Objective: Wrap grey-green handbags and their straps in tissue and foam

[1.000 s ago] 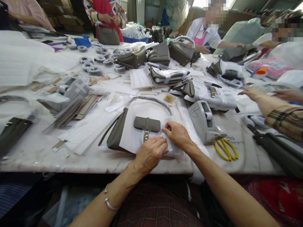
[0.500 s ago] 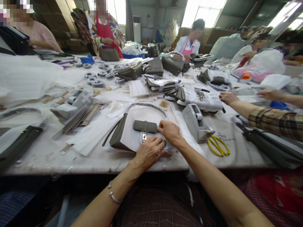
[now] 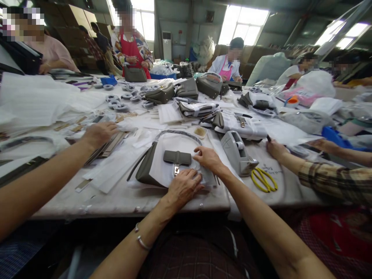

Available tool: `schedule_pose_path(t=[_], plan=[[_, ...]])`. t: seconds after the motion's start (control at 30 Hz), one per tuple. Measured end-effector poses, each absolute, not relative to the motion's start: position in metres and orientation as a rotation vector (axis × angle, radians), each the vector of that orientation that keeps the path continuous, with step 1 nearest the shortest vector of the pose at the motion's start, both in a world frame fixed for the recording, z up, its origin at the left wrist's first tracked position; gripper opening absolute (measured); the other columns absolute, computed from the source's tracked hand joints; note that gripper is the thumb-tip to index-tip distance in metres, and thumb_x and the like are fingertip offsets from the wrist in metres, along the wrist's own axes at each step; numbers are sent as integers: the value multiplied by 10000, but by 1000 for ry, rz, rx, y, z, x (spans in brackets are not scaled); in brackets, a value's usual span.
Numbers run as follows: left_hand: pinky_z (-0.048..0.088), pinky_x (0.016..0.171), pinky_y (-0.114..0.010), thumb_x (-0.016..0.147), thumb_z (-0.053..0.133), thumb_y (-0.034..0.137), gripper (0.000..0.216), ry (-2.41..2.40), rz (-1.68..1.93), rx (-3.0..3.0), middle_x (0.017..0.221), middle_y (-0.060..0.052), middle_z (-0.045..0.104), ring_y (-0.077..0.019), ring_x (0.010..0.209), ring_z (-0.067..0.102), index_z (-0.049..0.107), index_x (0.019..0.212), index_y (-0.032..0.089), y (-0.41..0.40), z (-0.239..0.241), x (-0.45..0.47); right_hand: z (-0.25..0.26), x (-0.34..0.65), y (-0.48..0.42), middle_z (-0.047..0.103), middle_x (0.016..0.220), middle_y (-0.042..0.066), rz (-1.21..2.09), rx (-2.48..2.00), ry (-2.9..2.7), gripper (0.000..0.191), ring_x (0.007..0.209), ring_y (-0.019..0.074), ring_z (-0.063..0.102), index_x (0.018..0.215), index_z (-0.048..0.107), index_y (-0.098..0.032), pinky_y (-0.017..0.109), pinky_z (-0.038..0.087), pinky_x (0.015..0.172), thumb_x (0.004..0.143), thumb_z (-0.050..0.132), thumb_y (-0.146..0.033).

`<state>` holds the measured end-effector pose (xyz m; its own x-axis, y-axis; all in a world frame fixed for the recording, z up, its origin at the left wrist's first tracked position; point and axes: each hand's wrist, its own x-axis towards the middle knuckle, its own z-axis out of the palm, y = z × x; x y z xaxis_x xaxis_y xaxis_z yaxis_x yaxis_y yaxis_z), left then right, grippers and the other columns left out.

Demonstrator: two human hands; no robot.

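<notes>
In the head view a dark olive handbag [image 3: 145, 164] lies before me, its front covered with white wrapping sheet [image 3: 158, 164]. The olive flap [image 3: 177, 157] with its metal clasp [image 3: 176, 169] shows on top of the wrapping. A grey-wrapped handle [image 3: 181, 131] arches behind it. My left hand [image 3: 186, 184] rests flat on the lower right of the wrapped front, fingers stretched out. My right hand [image 3: 209, 159] is beside the flap's right edge, fingers curled and thumb near the index finger. Whatever lies between those fingertips is too small to make out.
A grey tape dispenser [image 3: 236, 151] and yellow-handled scissors [image 3: 264, 179] lie to the right. A co-worker's hand [image 3: 100, 133] reaches over cardboard strips [image 3: 109, 146] at left. Another person's hand [image 3: 276, 150] works at right. Several olive bags [image 3: 186, 88] lie farther back.
A co-worker's arm has come in from the left over the cardboard strips. My right fingertips have shifted slightly up from the flap's edge. My left hand stays on the bag.
</notes>
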<state>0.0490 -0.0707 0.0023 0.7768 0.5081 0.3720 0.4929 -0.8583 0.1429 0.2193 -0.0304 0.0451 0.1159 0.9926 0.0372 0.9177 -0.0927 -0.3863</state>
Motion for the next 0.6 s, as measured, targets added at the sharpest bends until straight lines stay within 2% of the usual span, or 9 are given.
schedule_pose_path(t=[0.07, 0.2, 0.37, 0.47, 0.6], plan=[[508, 852, -359, 916, 612, 412, 308, 835, 625, 2938, 1018, -60, 620, -220, 948, 618, 555, 1134, 201, -71, 2, 49, 60, 238, -47, 743, 893, 1, 377, -2000, -1810, 281, 740, 148, 665, 1110, 685, -235, 250, 460, 673, 840, 653, -304], [511, 846, -361, 900, 614, 460, 431, 853, 629, 2941, 1017, -72, 627, -229, 952, 621, 528, 1222, 186, -71, 0, 50, 90, 305, -98, 749, 866, 27, 298, -2004, -1581, 266, 688, 184, 669, 993, 738, -234, 299, 487, 664, 829, 630, -414], [523, 870, -381, 883, 652, 421, 451, 834, 671, 2934, 1080, -101, 653, -253, 996, 632, 542, 1231, 157, -68, -5, 50, 91, 396, -143, 755, 855, 82, 106, -2232, -1218, 238, 804, 248, 687, 878, 750, -203, 350, 510, 750, 779, 653, -396], [520, 914, -406, 901, 639, 388, 401, 798, 775, 2923, 1176, -127, 651, -268, 1069, 633, 555, 1222, 163, -65, -12, 51, 72, 421, -146, 752, 850, 100, 360, -2191, -1071, 224, 828, 240, 685, 810, 737, -177, 333, 522, 764, 763, 676, -388], [506, 974, -401, 939, 580, 410, 442, 804, 797, 2899, 1244, -147, 649, -266, 1123, 638, 517, 1301, 164, -62, -17, 51, 50, 426, -132, 743, 794, 81, 777, -1984, -922, 311, 701, 184, 668, 751, 726, -180, 291, 529, 669, 785, 651, -480]])
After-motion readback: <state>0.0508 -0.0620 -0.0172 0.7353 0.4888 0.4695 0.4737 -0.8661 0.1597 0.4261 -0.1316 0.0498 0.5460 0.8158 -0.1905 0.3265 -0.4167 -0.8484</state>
